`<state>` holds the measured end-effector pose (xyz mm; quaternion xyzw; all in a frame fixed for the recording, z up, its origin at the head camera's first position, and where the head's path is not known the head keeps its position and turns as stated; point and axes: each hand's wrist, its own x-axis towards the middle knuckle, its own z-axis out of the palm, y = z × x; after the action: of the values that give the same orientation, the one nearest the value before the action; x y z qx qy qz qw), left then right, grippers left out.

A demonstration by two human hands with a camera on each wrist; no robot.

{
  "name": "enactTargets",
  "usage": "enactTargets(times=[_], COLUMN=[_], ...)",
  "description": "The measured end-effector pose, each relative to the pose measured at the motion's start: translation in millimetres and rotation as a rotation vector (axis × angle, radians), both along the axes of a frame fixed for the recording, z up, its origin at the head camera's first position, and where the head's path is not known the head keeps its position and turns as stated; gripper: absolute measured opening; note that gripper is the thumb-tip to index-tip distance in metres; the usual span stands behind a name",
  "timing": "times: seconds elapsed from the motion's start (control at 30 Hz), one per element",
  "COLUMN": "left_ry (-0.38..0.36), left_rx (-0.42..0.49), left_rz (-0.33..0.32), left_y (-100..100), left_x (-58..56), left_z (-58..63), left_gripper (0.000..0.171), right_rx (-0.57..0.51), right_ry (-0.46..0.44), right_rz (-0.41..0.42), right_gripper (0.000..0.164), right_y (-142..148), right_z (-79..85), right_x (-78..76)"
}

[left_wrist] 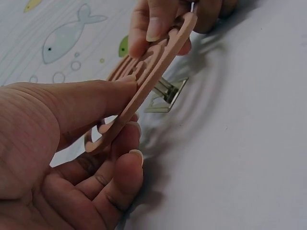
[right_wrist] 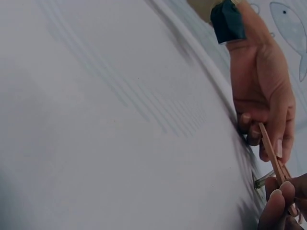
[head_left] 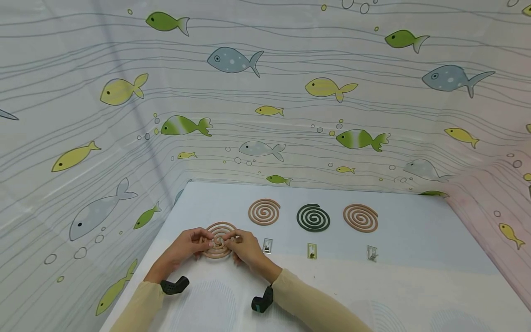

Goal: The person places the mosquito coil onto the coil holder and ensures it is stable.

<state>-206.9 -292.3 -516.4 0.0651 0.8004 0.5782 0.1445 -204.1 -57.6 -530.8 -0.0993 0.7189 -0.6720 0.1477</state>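
Note:
A brown mosquito coil (head_left: 218,256) is held between both hands above the left part of the white table. In the left wrist view the coil (left_wrist: 158,72) is tilted, its flat spiral seen nearly edge-on. My left hand (head_left: 187,249) pinches its near rim, thumb on the upper face and fingers beneath. My right hand (head_left: 246,249) grips the opposite side between thumb and fingers. Below the coil's middle, a small metal coil stand (left_wrist: 166,96) sticks out with its flat frame base toward the table. Fingers partly hide where stand and coil meet.
Farther back on the table (head_left: 415,221) lie a brown coil (head_left: 264,212), a dark green coil (head_left: 313,217) and another brown coil (head_left: 361,218). Nearer are three small metal stands, left (head_left: 267,246), middle (head_left: 312,251) and right (head_left: 372,253). Fish-print sheeting (head_left: 290,60) surrounds the table.

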Motion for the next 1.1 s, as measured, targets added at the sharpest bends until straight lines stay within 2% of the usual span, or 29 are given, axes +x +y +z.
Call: enactTargets(times=[0.3, 0.8, 1.1], left_ry=[0.022, 0.027, 0.035], left_rx=[-0.018, -0.072, -0.124], left_rz=[0.001, 0.085, 0.145], left_y=[-2, -11, -16], left_x=[2.3, 4.5, 0.1], left_z=[1.7, 8.3, 16.1], left_gripper=[0.037, 0.046, 0.046], right_rx=[0.029, 0.068, 0.091], right_ry=[0.022, 0.101, 0.087], right_rz=[-0.005, -0.018, -0.05], right_gripper=[0.016, 0.017, 0.019], right_y=[1, 14, 27], right_z=[-1.6, 12.4, 22.5], right_x=[-1.2, -2.0, -7.7])
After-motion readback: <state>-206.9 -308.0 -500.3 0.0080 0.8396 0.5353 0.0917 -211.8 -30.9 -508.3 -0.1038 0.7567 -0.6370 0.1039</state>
